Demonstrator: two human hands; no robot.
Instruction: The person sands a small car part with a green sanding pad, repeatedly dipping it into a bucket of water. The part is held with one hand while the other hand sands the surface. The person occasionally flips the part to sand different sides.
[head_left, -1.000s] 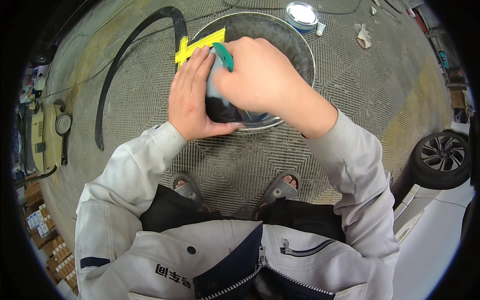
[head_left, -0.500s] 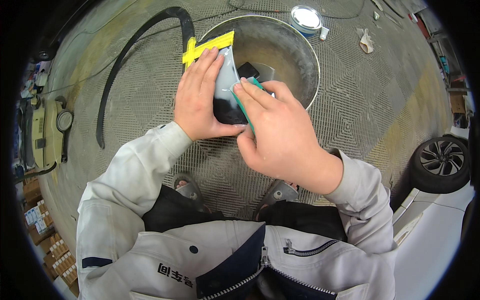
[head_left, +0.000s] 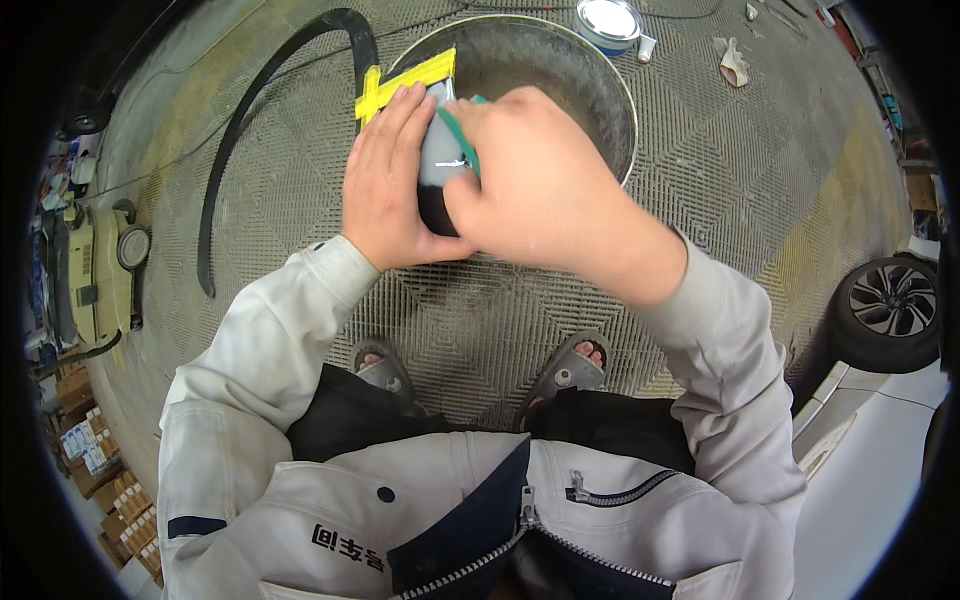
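My left hand (head_left: 385, 195) grips the wide end of a long, curved black trim strip (head_left: 232, 120), fingers along its left side and thumb by its lower edge. Yellow tape (head_left: 420, 78) crosses the top of that end. Below the tape lies a smooth, shiny grey patch (head_left: 436, 150), with black surface under it. My right hand (head_left: 550, 175) is closed on a green sheet of sandpaper (head_left: 460, 140), pressed against the grey patch. The hand hides most of the sheet and the trim's right edge.
A large round basin (head_left: 610, 105) stands just beyond my hands. Past its right rim are a lidded tin (head_left: 608, 22), a small white tube (head_left: 646, 48) and a crumpled rag (head_left: 733, 66). A car wheel (head_left: 888, 312) lies at right; a yellowish machine (head_left: 100, 255) stands at left.
My right hand has slid up and left over the grey patch with the sandpaper, covering more of it. My left hand and the trim end have shifted slightly up and left.
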